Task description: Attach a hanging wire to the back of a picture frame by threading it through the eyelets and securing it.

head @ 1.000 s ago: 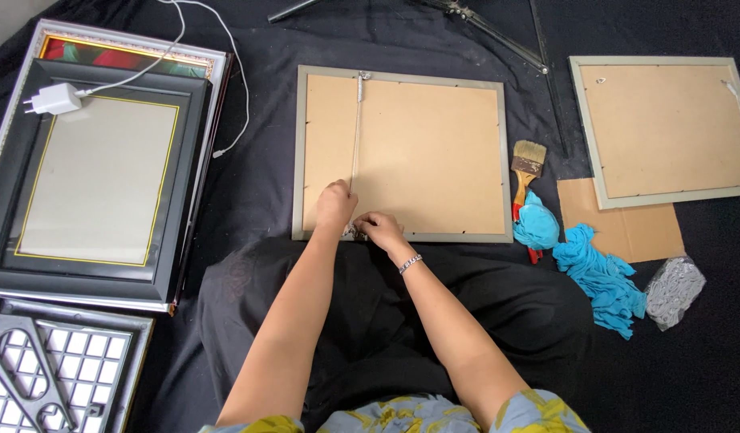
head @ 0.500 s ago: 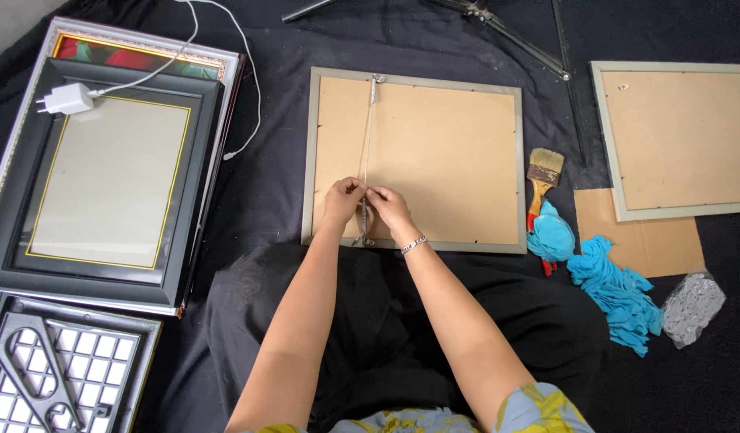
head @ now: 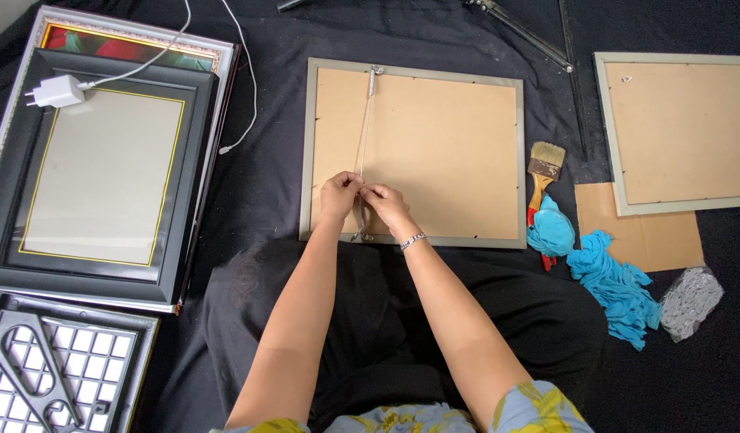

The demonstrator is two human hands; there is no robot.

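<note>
A grey picture frame [head: 415, 152] lies face down on black cloth, its brown backing board up. A thin hanging cord [head: 366, 120] runs from a metal hook at the top edge down to a hook at the bottom edge. My left hand [head: 340, 193] and my right hand [head: 387, 206] meet over the lower part of the cord, fingertips pinching it together. A bracelet sits on my right wrist.
A stack of black and ornate frames [head: 97, 160] with a white charger [head: 55, 91] lies at left, a grid tray [head: 49, 377] below it. A paintbrush [head: 543, 170], blue cloths [head: 610, 277], cardboard [head: 642, 232], grey rag [head: 691, 298] and second frame [head: 679, 128] lie at right.
Both hands slid from the frame's bottom edge a little up along the cord and now pinch it. The view shifted slightly.
</note>
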